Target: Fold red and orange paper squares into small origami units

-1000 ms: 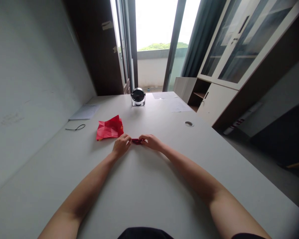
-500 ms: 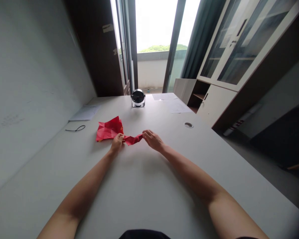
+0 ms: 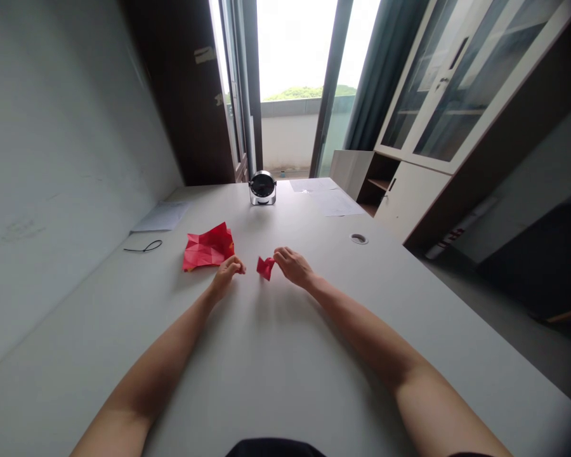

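My right hand [image 3: 291, 263] pinches one end of a small piece of folded red paper [image 3: 265, 268] between thumb and fingers. The paper's pointed free end hangs to the left, just above the table. My left hand [image 3: 229, 271] is a short way to the left of it, fingers loosely curled and slightly apart, holding nothing that I can see. Behind the left hand lies a larger creased sheet of red paper [image 3: 207, 247], with some yellow at its edges. Both forearms reach over the white table [image 3: 266, 355].
At the far edge stands a round black device [image 3: 262, 185] on a silver stand. White papers [image 3: 335, 203] lie at the back right, another paper [image 3: 162, 216] by the left wall. A black cord [image 3: 145, 246] lies near the wall; a cable hole [image 3: 359, 238] is at the right.
My left hand has let go of the folded red paper, which was stretched between both hands. The paper now hangs from my right hand alone and looks shorter.
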{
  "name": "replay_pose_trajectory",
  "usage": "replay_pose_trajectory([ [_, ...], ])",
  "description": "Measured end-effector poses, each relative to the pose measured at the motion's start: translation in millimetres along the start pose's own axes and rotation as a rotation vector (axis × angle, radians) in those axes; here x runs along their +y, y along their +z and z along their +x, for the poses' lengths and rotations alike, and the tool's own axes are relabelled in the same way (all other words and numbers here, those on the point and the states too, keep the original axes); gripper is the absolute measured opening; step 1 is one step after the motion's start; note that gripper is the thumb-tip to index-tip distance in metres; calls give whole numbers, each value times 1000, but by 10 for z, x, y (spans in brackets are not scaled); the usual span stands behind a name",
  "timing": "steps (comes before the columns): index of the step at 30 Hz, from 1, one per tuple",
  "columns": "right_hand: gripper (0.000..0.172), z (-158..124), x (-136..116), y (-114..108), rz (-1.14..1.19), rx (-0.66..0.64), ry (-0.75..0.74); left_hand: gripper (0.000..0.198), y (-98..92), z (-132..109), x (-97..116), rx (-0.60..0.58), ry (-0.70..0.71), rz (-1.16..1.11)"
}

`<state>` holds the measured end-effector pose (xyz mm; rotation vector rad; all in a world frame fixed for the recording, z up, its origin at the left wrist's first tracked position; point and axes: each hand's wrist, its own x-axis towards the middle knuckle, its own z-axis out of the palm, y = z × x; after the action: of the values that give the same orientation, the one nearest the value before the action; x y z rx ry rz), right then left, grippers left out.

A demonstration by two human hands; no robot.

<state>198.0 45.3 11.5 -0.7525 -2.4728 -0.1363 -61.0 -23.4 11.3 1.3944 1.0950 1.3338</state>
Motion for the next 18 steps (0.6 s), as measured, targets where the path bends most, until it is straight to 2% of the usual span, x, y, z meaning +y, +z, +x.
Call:
replay_pose_trajectory([
  [2, 17, 8, -26, 2, -26, -36, -27, 14, 68, -29, -26, -42, 11, 226],
  [4, 16, 20, -61, -7, -56, -43, -39, 18, 118, -49, -44, -14, 20, 371],
  [7, 16, 35, -111, -21, -96, -32, -46, 24, 135, -57, -43, 44, 18, 408],
  [11, 11, 40, -158, -3, -126, -48, -102, 38, 115, -48, 1, 47, -1, 405],
  [14, 7, 38, -177, 18, -135, -57, -158, 38, 123, -47, 40, 9, 91, 499],
  [18, 7, 33, -166, 33, -93, -38, -217, 23, 166, -72, 70, -41, 262, 756],
])
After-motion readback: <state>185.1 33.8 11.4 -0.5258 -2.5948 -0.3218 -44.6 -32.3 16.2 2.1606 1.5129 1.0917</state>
